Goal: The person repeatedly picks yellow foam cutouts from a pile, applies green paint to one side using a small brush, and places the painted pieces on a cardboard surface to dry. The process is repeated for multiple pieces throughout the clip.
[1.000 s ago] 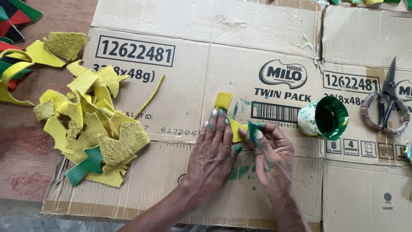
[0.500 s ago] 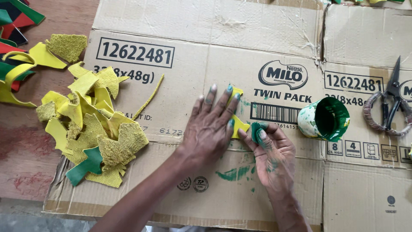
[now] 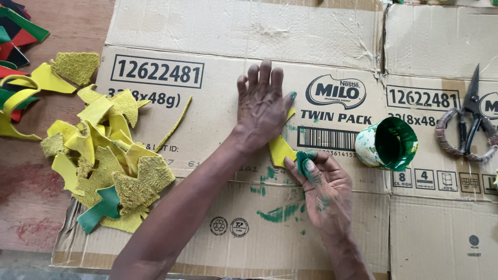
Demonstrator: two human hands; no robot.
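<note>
A flattened cardboard carton (image 3: 207, 218) covers a reddish wooden floor and serves as our work surface, catching green paint smears at about six o'clock from the centre.

Our left hand (image 3: 262, 106) lies flat with fingers spread, pressing down on a yellow leather piece (image 3: 280, 150); we judge this keeps the piece from sliding while it is coloured. Only the lower end of the piece shows, poking out below the palm toward five o'clock, a smooth bright yellow tab with a little green near its edge.

Our right hand (image 3: 322, 189) sits just at four o'clock of that piece, thumb and forefinger pinching a small green-soaked pad (image 3: 303, 162) that touches the tab's lower right corner. The fingertips and palm are stained green.

A paint tin (image 3: 388, 143), green inside and spattered outside, lies on its side at three o'clock from the hands, near enough for dipping, we judge.

Scissors (image 3: 469, 120) with cord-wrapped handles rest well apart at the right edge. At nine o'clock a heap of yellow leather offcuts (image 3: 104, 155), some rough-backed, lies with one green scrap (image 3: 101, 209) on its lower edge. More red, green and yellow strips (image 3: 18, 31) sit at the upper left.
</note>
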